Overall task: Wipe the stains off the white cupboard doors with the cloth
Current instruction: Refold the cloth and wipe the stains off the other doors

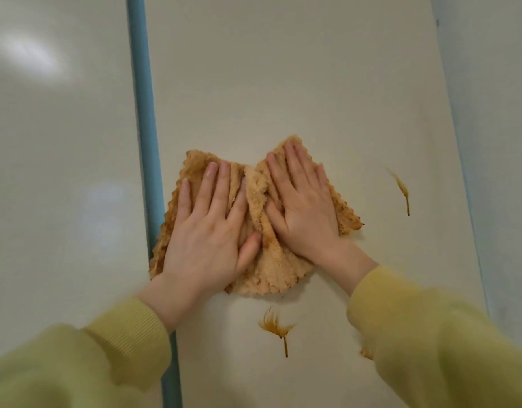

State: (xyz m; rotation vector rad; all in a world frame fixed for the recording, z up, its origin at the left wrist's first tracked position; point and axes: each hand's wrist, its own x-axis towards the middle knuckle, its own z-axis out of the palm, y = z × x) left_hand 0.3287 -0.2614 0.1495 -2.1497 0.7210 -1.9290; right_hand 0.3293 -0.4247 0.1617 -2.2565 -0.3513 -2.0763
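Observation:
A fluffy tan cloth (264,270) with a scalloped edge lies bunched against the middle white cupboard door (283,83). My left hand (209,231) presses flat on the cloth's left half, fingers spread, with the thumb tucked into a fold. My right hand (303,210) presses flat on its right half. A brown splash stain (278,326) with a drip sits just below the cloth. A second streak stain (402,189) is to the right of the cloth. A small brown smear (365,353) peeks out beside my right sleeve.
A blue vertical strip (146,113) separates this door from another glossy white door (62,142) on the left. The cloth's left edge touches the strip. A further pale panel (495,113) lies beyond the door's right edge. My yellow-green sleeves fill the bottom corners.

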